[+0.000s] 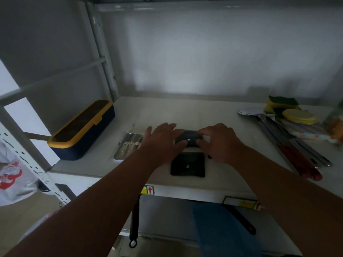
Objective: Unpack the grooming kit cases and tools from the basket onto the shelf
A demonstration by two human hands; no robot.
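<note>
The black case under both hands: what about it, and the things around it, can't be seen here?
- Black case, head view: both ends covered by the left hand and right hand; grip unclear.
- Open metal tool tray: right edge behind the left hand; tools too small and dim to name.
- Basket: out of frame.
- Jar: cut by the right edge, blurred.

head camera, looking down, near shelf (213, 112)
</note>
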